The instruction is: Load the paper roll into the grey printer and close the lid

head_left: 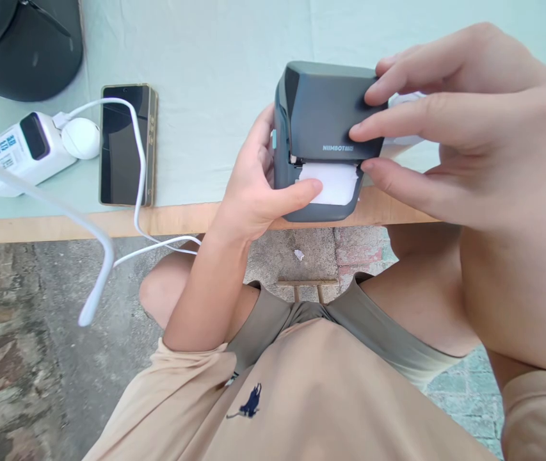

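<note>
A dark grey label printer (pixel 335 115), marked NIIMBOT, is tilted up at the table's near edge. My left hand (pixel 263 179) is wrapped round its left side, the thumb lying across a white label strip (pixel 337 182) that sticks out of the slot below the lid. On the right, my right hand (pixel 474 121) has its fingertips on the lid and its thumb at the lower right corner beside the slot. Partly hidden behind those fingers is a white object (pixel 404 128) whose kind I cannot make out.
To the left lie a black phone (pixel 119 147) and a white power bank (pixel 37 147) with a small display. A white cable (pixel 139 166) loops over the phone and off the edge. A black bag or case (pixel 27 57) stands at the far left on the pale green tablecloth (pixel 215 77).
</note>
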Tool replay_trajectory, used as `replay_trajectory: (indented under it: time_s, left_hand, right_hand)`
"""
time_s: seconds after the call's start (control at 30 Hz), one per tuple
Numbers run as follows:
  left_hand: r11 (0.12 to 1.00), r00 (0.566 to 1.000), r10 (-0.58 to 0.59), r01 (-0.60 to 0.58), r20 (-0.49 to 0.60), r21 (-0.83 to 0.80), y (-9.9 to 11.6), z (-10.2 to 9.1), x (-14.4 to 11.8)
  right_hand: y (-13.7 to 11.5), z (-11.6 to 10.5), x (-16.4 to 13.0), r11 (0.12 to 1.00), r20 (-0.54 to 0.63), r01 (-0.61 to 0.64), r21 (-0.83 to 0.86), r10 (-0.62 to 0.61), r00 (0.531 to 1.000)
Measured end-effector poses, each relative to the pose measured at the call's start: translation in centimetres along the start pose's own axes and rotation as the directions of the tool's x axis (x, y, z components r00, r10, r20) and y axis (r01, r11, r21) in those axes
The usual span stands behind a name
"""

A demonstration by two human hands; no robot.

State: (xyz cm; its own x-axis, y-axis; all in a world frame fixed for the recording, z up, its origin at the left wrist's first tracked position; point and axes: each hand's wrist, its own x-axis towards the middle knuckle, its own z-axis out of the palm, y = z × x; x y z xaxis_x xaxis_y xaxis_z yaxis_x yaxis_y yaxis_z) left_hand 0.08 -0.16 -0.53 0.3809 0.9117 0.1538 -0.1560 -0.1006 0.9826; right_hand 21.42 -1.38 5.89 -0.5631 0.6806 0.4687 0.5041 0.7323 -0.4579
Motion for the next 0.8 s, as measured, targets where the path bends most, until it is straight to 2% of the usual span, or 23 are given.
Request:
replay_trajectory:
  time_s: [0.13,0.3,0.37,0.53,0.63,0.8]
  left_hand:
    - [1.0,1.0,-0.012,0.012,-0.002,-0.028,0.3,0.1,-0.1]
    - [0.978,0.997,-0.08,0.077,-0.009,-0.192,1.6,0.7,-0.4]
    - [0.97,0.993,-0.114,0.104,-0.037,-0.221,2.0,0.9,-0.4]
    - [0.971,0.995,-0.072,0.055,-0.067,-0.233,2.0,1.3,-0.4]
    - [0.967,0.987,-0.119,0.091,-0.105,-0.238,2.1,1.5,-0.6]
    - [0.934,0.991,-0.115,0.084,-0.07,-0.348,2.9,1.8,-0.7]
  right_hand:
    - [0.0,-0.2,0.0,0.999,0.022,0.021,-0.028,-0.02,1.0]
    - [-0.8,0.2,0.4,0.992,-0.031,0.003,-0.13,-0.007,1.0]
    - [-1.4,0.4,0.8,0.983,-0.035,-0.038,-0.182,0.032,0.999]
    - [-2.7,0.2,1.6,0.959,0.076,-0.15,-0.241,0.173,0.982]
    - [-2.7,0.0,1.7,0.936,0.095,-0.183,-0.299,0.22,0.971]
    - [-1.9,0.2,1.2,0.947,0.043,-0.123,-0.296,0.141,0.989]
